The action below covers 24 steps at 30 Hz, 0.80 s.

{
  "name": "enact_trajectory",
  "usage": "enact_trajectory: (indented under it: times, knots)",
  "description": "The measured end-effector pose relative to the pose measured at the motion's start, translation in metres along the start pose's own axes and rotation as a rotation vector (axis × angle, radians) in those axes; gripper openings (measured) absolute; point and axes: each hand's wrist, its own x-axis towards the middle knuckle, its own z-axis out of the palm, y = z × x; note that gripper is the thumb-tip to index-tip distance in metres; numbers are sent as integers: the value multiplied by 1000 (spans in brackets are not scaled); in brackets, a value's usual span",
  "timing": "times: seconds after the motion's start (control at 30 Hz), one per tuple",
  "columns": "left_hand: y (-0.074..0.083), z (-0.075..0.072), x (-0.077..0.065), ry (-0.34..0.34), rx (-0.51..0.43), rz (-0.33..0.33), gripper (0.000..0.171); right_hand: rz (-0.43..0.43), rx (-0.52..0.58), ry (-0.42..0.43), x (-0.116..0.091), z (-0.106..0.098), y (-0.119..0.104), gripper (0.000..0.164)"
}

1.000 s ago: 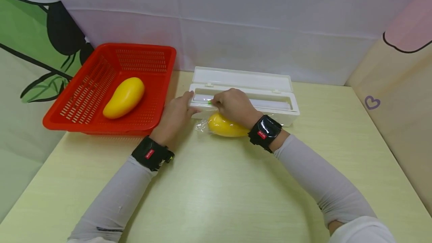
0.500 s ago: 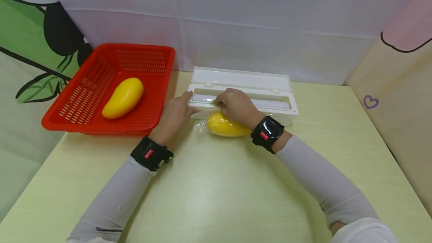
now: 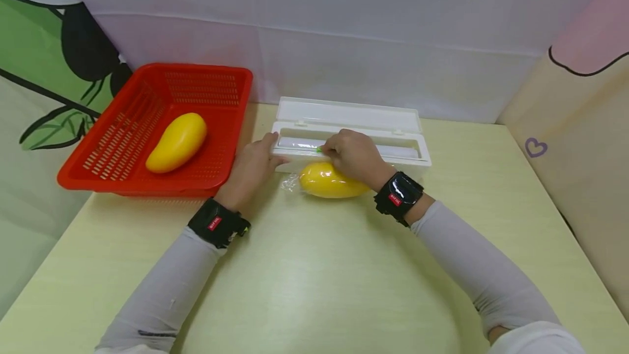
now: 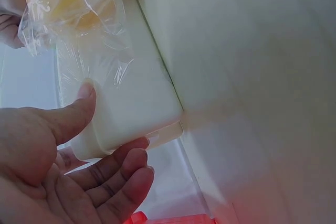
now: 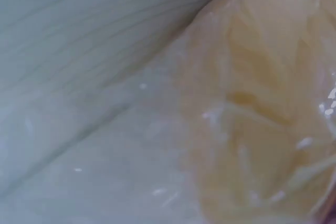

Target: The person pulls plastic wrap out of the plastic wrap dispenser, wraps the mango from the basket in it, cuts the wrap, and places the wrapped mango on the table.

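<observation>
- both hands are working at the white oblong plastic box [image 3: 403,161], the left hand [image 3: 250,165] gripping its left end, thumb on the front face
- right hand [image 3: 356,154] over the front rim, fingertips pinching a small bright green piece [image 3: 319,149]; its own wrist view is blurred and shows no fingers
- and there's the shiny yellow mango-shaped fruit in clear film [image 3: 329,180], on the pale wood-grain counter [image 3: 319,288], right up against the box's near side; whether they touch, i can't tell
- right hand is the nearer one, just above and beyond the fruit, wrist covering its right end; from the left hand it lies rightward and slightly toward the body
- long axis now: fruit runs left to right, nearly parallel to the box; the crumpled film tail [image 3: 291,183] points left, the hidden right end i can't call
- box lies crosswise too, white lid [image 3: 349,115] tipped back, pale roll [image 3: 300,143] lengthwise inside
</observation>
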Motion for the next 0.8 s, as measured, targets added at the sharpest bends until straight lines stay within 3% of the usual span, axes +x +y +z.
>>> enact_trajectory:
  times: [0.3, 0.8]
  knots:
    - [0, -2, 0, -37, -29, -40, 72, 17, 3, 15, -4, -1, 3, 17]
    - [-1, -1, -1, -11, -12, -7, 70, 5, 33, 74, -10, 0, 10, 14]
